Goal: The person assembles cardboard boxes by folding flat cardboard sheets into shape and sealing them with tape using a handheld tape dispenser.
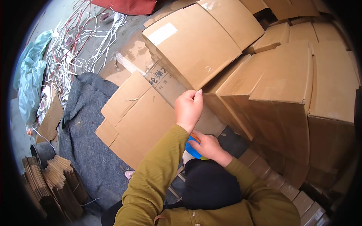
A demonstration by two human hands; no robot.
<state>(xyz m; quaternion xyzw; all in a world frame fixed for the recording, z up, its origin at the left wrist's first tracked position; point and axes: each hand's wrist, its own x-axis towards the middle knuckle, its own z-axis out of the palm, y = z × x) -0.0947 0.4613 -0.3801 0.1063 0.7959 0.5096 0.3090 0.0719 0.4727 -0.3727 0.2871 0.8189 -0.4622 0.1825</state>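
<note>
My left hand [188, 110] is closed in a pinch, with its thumb pressed to the curled fingers. It is held above the gap between the flat cardboard sheet [145, 126] and the stacked cartons; whatever it pinches is hidden. Nearer my lap, my right hand [209, 147] grips a blue and orange tool [193, 149], whose kind I cannot make out. Part of that tool is covered by my fingers and left sleeve. The cardboard sheet, creased and with cut flaps, lies to the left of both hands.
Large cardboard cartons [271, 75] are piled on the right and ahead. A dark grey cloth [88, 143] covers the floor at left. Tangled white straps [81, 41], a pale green plastic sheet [32, 75] and bundled flat cardboard [62, 182] lie farther left.
</note>
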